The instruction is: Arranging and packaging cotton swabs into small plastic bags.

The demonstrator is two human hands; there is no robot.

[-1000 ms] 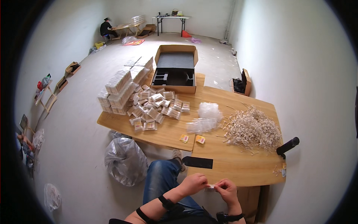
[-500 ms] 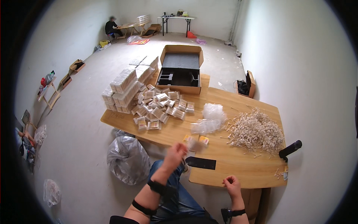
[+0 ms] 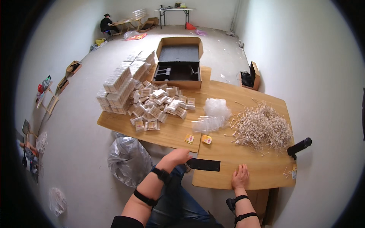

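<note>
My left hand (image 3: 178, 156) is at the table's near edge, beside the left end of a flat black strip (image 3: 205, 165). Its fingertips are turned away, so whether they grip anything is hidden. To the right of the strip, my right hand (image 3: 240, 176) rests on the wooden tabletop (image 3: 220, 180) with its fingers stretched forward. Just beyond the strip lie small yellow-and-white cards (image 3: 189, 138) and a second little stack of cards (image 3: 206, 139). Farther off are clear plastic bags (image 3: 209, 123), and to their right a heap of loose cotton swabs (image 3: 262, 129).
Filled swab packets (image 3: 156, 106) are piled at the left, before stacked packs (image 3: 119, 85). An open cardboard box (image 3: 177, 81) stands behind them. A black cylinder (image 3: 299, 146) juts from the right edge. A grey plastic sack (image 3: 129, 161) sits below; a person (image 3: 108, 24) sits far off.
A blurred clear packet near my left hand is gone from that spot. My left hand has lowered slightly. My right hand has gone from curled to laid on the tabletop. The view has shifted slightly.
</note>
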